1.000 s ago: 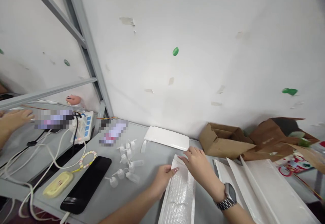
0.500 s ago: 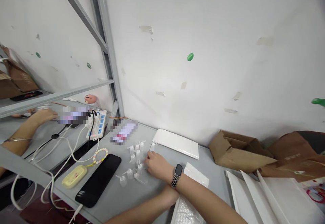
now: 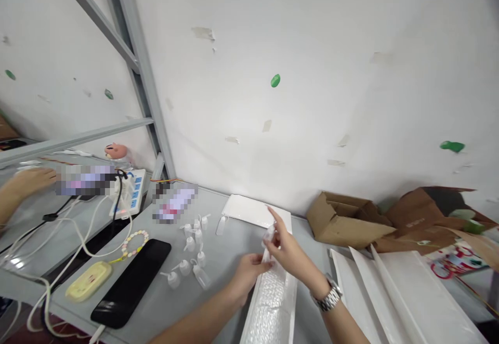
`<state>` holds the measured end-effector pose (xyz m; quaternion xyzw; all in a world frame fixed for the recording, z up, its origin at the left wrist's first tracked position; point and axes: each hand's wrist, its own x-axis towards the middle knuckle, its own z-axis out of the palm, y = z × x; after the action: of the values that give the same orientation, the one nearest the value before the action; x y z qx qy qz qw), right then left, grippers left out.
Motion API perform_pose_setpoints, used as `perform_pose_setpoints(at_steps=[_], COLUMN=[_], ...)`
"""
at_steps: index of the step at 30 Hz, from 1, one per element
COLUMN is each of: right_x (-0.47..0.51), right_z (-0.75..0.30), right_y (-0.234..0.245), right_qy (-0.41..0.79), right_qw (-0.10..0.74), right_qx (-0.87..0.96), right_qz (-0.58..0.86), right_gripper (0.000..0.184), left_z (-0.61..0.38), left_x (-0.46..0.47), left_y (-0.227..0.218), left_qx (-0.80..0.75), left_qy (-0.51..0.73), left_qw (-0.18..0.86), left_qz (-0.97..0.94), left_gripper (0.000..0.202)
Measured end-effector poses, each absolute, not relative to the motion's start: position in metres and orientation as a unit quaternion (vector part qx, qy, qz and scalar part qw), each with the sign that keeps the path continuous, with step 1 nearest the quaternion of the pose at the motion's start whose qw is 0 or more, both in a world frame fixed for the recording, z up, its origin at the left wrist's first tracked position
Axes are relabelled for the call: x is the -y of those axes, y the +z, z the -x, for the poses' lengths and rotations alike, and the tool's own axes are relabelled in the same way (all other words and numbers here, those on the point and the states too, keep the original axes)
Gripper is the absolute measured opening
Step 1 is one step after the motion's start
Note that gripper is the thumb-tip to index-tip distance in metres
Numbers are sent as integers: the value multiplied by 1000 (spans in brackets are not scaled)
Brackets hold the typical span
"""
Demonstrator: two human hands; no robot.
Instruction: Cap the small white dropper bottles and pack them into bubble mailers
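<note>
My right hand (image 3: 287, 249), with the index finger raised, grips a small translucent squeeze bottle (image 3: 268, 236) between thumb and fingers. The bottle is over the upper end of a white bubble mailer (image 3: 273, 302). My left hand (image 3: 249, 274) pinches that end of the mailer at its left side. The mailer lies lengthwise toward me on the grey table (image 3: 218, 307). Left of my hands stand several small dropper bottles (image 3: 184, 267) with white caps. A slim bottle (image 3: 200, 276) lies among them, and another bottle (image 3: 221, 225) is beside a flat white mailer (image 3: 249, 210) near the wall.
A black phone (image 3: 132, 281), a yellow case (image 3: 89, 281) and a bead bracelet (image 3: 135, 243) lie at the left, near cables and a power strip (image 3: 130, 193). Opened white mailers (image 3: 405, 292) and a cardboard box (image 3: 346, 219) are at the right. Another person's hand (image 3: 33, 183) shows far left.
My right hand has moved from the bottle group rightward to the mailer with a bottle. My left hand has come up to the mailer's upper end. The view has shifted right.
</note>
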<state>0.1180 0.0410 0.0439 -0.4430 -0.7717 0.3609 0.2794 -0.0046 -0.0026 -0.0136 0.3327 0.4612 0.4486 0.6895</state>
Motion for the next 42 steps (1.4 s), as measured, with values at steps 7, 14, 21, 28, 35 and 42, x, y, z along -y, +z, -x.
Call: perform_pose_setpoints(at_steps=[7,14,21,28,35,42], right_x=[-41,-28,-28,-21,-22,-49], right_z=[-172,-172,-171,-163,-167,-122], right_y=[36,28,16,12,11,40], right_qy=[332,335,358,315,220,8], right_qw=[407,330,339,383,241,212], right_qx=[670,698,674,650,774,786], right_qz=[524,539,550,576,543,581], right_gripper=[56,52,40,33,52,31], left_z=[7,4,0,-3,-1,-2], left_x=[4,4,6,6,5,2], left_y=[-8,-3,-12,-13,-13,-17], left_qx=[-454,-438,-412,-422,-433,-448], left_qy=[436,449,485,499,506,486], left_qw=[709,712,700,686,676,678], left_qz=[-318,-316,-324,-319,-315,-322], left_gripper=[36,38,40,42,43,38])
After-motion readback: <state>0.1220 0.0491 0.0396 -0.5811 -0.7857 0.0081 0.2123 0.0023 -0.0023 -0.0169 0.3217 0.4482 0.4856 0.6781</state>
